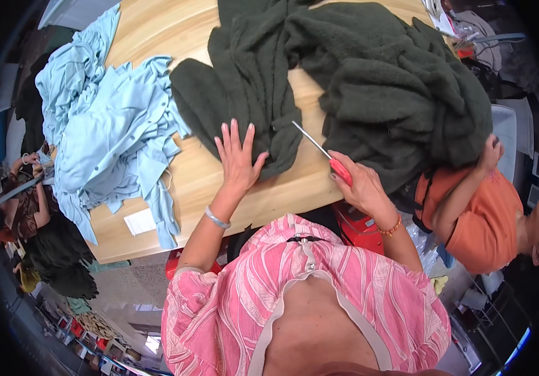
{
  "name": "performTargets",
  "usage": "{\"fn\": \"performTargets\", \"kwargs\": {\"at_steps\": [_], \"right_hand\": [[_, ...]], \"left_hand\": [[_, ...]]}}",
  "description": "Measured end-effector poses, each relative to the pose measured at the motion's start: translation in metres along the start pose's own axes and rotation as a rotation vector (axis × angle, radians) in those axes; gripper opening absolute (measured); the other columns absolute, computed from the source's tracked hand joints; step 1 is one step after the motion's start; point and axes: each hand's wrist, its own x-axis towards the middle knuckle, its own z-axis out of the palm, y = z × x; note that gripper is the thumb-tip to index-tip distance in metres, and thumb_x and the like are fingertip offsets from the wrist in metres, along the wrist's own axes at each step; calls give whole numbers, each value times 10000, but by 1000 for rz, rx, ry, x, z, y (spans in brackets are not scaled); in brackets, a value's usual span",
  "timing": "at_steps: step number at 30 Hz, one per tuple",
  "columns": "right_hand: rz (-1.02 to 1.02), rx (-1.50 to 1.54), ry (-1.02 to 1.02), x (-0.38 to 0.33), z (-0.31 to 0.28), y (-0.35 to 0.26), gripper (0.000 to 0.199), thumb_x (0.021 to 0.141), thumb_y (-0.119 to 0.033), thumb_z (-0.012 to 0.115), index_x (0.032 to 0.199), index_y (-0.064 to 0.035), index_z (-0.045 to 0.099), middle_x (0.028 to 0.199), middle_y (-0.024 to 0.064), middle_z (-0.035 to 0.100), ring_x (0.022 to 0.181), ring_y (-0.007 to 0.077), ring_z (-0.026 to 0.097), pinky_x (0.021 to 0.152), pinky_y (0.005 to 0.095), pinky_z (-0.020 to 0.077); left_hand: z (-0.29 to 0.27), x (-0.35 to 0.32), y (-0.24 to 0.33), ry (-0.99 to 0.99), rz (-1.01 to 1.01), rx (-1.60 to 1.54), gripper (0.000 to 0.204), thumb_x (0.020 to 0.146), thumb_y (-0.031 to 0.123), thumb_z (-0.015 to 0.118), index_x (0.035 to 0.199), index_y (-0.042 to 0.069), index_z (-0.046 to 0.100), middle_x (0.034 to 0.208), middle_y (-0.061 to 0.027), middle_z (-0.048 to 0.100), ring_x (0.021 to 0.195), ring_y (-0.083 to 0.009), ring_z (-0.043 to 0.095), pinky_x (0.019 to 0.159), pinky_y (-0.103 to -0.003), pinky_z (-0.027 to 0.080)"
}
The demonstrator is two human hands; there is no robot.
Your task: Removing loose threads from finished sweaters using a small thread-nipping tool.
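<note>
My left hand (239, 160) lies flat with its fingers spread on the near end of a dark green fleecy garment piece (244, 81). In my right hand (364, 188) is a screwdriver (341, 170) with a red handle and a slim metal shaft. The shaft points up and to the left, and its tip is beside the right edge of the cloth under my left hand. A larger heap of the same dark green cloth (401, 94) lies just beyond my right hand.
Light blue buttoned garments (109, 119) are piled on the left of the wooden table (194, 222), with a white paper slip (139, 222) at its near edge. On the right, a person in an orange shirt (488, 219) has a hand at the dark heap. Another person (25, 207) is at far left.
</note>
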Motion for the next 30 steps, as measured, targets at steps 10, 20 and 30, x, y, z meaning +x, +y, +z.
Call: {"fn": "performTargets", "kwargs": {"at_steps": [10, 20, 30], "right_hand": [[3, -253, -253, -50, 33, -13, 370, 835, -285, 627, 1158, -113, 574, 809, 223, 647, 790, 410, 624, 729, 489, 489], [19, -109, 59, -47, 38, -20, 348, 877, -234, 590, 1198, -111, 531, 840, 225, 638, 798, 420, 611, 733, 491, 481], [160, -118, 44, -64, 38, -3, 352, 865, -254, 604, 1189, -127, 548, 822, 224, 647, 794, 433, 621, 724, 507, 490]], "left_hand": [[50, 4, -15, -117, 277, 138, 624, 781, 302, 656, 1311, 31, 468, 1465, -151, 315, 1380, -343, 251, 1107, -592, 163], [31, 41, 3, -195, -99, -701, 821, 751, 231, 764, 1380, -64, 327, 1021, -147, 635, 859, -271, 625, 738, -365, 512], [84, 67, 18, -221, -172, -784, 306, 817, 209, 675, 1073, 43, 657, 907, -134, 671, 808, -222, 640, 744, -307, 492]]}}
